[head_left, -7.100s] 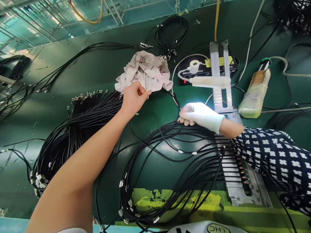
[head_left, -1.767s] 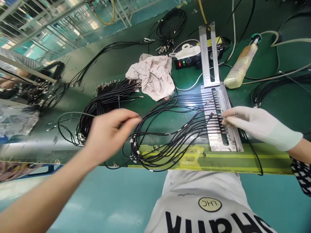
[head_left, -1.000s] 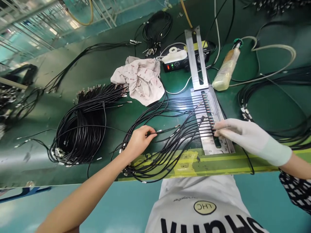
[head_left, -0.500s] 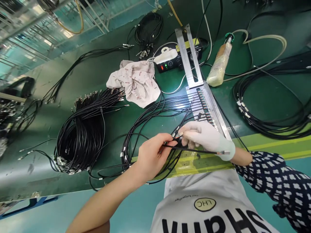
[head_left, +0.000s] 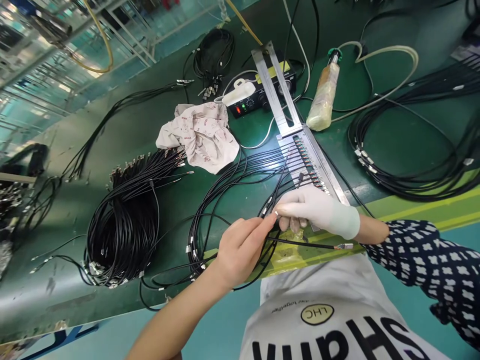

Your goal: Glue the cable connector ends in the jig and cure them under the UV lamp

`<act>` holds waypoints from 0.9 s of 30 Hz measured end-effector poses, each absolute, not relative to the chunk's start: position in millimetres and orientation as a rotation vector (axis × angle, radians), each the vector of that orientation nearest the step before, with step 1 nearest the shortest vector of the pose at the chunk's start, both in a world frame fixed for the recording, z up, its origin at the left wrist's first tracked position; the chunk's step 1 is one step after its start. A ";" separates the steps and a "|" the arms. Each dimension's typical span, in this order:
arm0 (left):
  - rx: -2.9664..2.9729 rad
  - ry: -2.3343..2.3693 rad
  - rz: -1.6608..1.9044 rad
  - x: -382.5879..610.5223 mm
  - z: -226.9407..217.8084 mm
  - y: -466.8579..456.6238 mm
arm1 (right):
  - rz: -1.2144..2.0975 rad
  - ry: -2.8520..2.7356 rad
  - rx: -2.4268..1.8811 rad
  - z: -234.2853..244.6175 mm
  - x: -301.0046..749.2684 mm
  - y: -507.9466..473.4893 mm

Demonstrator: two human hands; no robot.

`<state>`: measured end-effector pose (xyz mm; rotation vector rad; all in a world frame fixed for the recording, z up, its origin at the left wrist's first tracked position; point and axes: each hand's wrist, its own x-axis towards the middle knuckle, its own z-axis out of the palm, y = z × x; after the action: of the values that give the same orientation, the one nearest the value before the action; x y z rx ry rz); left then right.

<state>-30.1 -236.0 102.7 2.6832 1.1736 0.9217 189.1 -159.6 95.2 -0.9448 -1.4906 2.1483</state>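
My bare left hand (head_left: 240, 247) pinches a thin black cable (head_left: 300, 242) near its metal end at the green table's front edge. My right hand (head_left: 313, 210), in a white glove, meets it fingertip to fingertip, closed on the same cable. The cable's other metal tip sticks out past my right wrist. Just behind the hands lies a metal comb fixture (head_left: 311, 167) with several cable ends laid in its slots. A loose loop of black cables (head_left: 225, 210) fans out from it toward me.
A thick coil of black cables (head_left: 123, 225) lies at the left. A crumpled cloth (head_left: 198, 135) sits behind it. A black control box (head_left: 262, 92) with lit lamps, a wrapped tool (head_left: 322, 100) and another cable coil (head_left: 412, 160) stand at the back and right.
My left hand left the cloth, swept down to the cable loop and picked out one cable. My right hand came off the fixture to meet it; both now grip that cable.
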 end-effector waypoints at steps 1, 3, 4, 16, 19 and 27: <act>2.693 1.166 0.903 -30.8 102.6 -236.3 | 2.153 -1.494 -0.936 95.1 189.7 -159.5; 2.723 1.166 0.889 -32.3 101.2 -237.2 | 2.152 -1.517 -0.919 95.8 191.2 -159.3; 2.741 1.161 0.889 -33.1 100.1 -237.7 | 2.147 -1.530 -0.914 96.6 192.0 -159.2; 2.807 1.061 0.982 -34.0 92.5 -238.0 | 2.130 -1.555 -0.913 100.2 192.6 -158.7; 2.730 1.124 0.969 -31.6 95.3 -237.2 | 2.089 -1.574 -0.952 101.0 192.3 -157.4; 2.356 1.339 0.910 -23.7 104.9 -228.2 | 2.007 -1.459 -1.083 88.5 199.1 -145.5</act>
<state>-23.7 -228.2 104.9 2.3558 1.3390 0.9097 199.1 -145.5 88.5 -1.0831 -1.4590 2.0067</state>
